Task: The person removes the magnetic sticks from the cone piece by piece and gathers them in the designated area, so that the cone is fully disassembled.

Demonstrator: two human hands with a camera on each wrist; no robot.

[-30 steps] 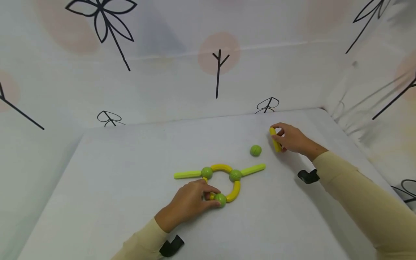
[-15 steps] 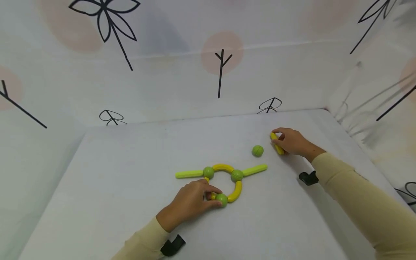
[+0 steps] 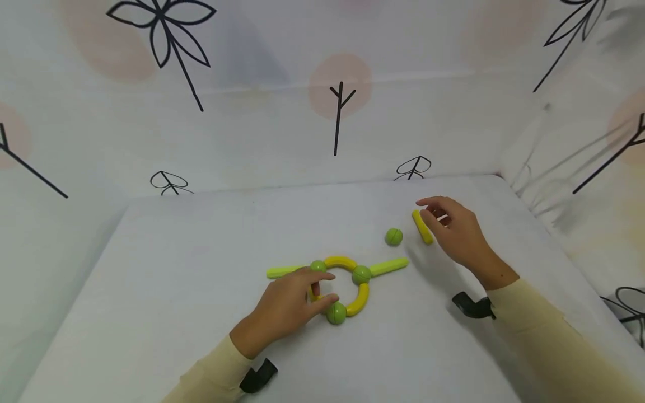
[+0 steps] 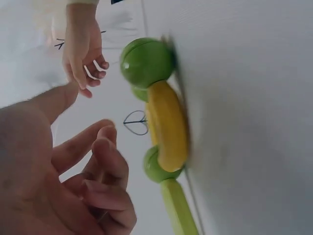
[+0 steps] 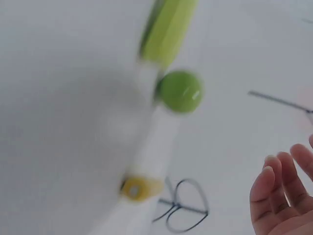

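Note:
In the head view my left hand (image 3: 282, 305) hovers over the left side of a ring of yellow curved rods (image 3: 341, 262) joined by green balls (image 3: 336, 313). Its thumb and fingers are spread apart with nothing between them, and it hides part of the ring. The left wrist view shows a curved yellow rod (image 4: 168, 127) just beyond those fingers. My right hand (image 3: 458, 232) is raised beside a short yellow rod (image 3: 423, 227), fingers relaxed and holding nothing. That rod lies on the table, its end (image 5: 134, 188) facing the right wrist camera.
A loose green ball (image 3: 394, 237) lies left of the yellow rod. Light green straight rods, one on the right (image 3: 389, 266) and one on the left (image 3: 284, 272), stick out from the ring's balls. A white wall (image 3: 262, 134) with black plant drawings stands behind the white table (image 3: 176, 291).
My right hand has let go of the yellow rod, now on the table, and drawn back. My left hand has released the ring's front ball and lifted slightly, its fingers spreading.

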